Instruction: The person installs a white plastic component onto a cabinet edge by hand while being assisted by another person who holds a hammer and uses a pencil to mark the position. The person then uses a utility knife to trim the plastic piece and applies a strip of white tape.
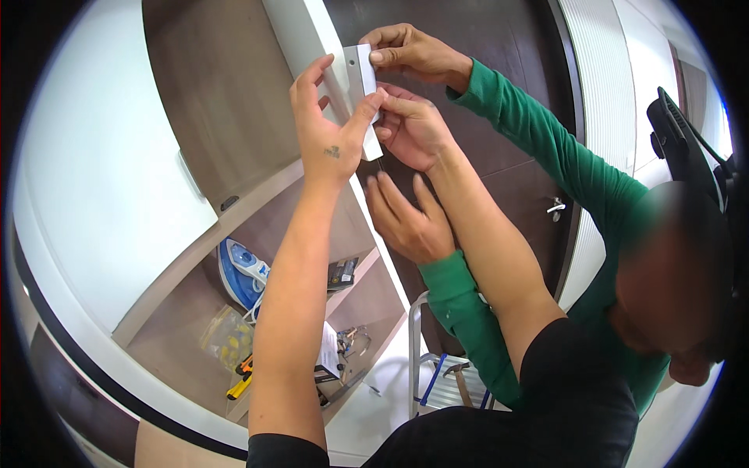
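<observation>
A narrow white bar with a grey face and a small hole near its top stands upright, slightly tilted, at the front edge of a white cabinet side panel. My left hand is closed on it, with the thumb across its face and the fingers curled at the panel side. From the right, my right hand pinches the bar's middle, close to my left thumb. A co-worker's hand in a green sleeve holds the bar's top end. Below, the same person's other hand is slightly blurred, fingers apart, near the bar's lower end.
Lower shelves hold a blue iron, a yellow cutter knife, a plastic bag and a white box. A hammer lies on a stepladder. Behind is a dark door; the co-worker stands close at right.
</observation>
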A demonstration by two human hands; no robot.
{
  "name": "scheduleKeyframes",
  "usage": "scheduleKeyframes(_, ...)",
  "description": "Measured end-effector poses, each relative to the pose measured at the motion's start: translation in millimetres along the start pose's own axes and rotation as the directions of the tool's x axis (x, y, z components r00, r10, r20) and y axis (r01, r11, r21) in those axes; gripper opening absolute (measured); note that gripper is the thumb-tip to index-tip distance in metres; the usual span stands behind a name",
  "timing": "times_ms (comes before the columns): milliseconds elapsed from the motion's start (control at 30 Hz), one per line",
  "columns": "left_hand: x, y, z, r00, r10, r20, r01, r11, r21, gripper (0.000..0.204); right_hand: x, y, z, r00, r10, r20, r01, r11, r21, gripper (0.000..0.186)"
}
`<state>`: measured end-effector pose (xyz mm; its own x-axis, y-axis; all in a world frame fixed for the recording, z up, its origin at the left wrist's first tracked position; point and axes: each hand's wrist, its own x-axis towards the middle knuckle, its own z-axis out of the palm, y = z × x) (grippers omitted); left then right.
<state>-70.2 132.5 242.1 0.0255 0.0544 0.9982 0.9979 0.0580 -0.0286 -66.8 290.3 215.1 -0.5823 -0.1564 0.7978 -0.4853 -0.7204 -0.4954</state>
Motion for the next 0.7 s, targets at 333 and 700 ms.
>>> scheduleKeyframes(333, 4, -8, -21, 0.999, -0.025, 0.03, 0.024, 0.999, 0.028, 0.079, 9, 15, 12, 0.983, 0.167, -0.079, -0.167, 0.986, 0.013, 0.017)
scheduleKeyframes(700, -1, -15, -21, 0.998, -0.065, 0.021, 0.068, 0.975, -0.212, 0.075, 3, 23, 51, 0.958, -0.063, -0.278, -0.015, 0.963, -0.269, 0.016)
